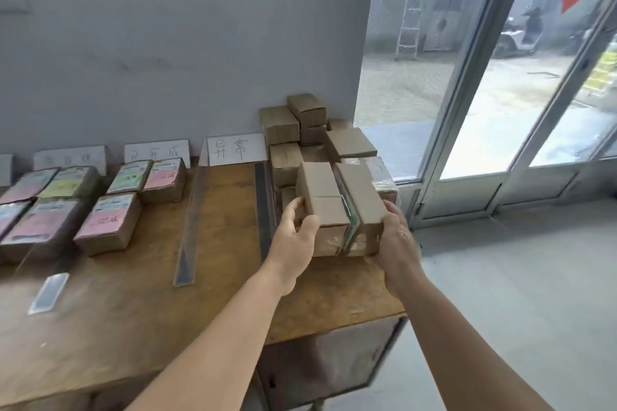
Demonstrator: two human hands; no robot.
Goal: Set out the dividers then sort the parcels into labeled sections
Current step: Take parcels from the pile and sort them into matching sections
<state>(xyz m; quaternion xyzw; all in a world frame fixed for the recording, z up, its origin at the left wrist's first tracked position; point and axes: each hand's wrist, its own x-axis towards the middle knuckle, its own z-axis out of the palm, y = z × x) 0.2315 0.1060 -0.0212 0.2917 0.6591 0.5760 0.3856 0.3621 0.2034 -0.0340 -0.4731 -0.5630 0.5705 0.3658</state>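
Dividers look set, so I'm on the sorting step now. My left hand [295, 232] and right hand [395, 237] are curled around a pair of plain brown cardboard parcels [340, 207], squeezed side by side just above the worn wooden table [213, 277], in front of the unsorted brown box pile [300, 130]. Next I probably need to read their labels, then drop them behind the matching white handwritten sign [236, 148]. That section holds nothing so far.
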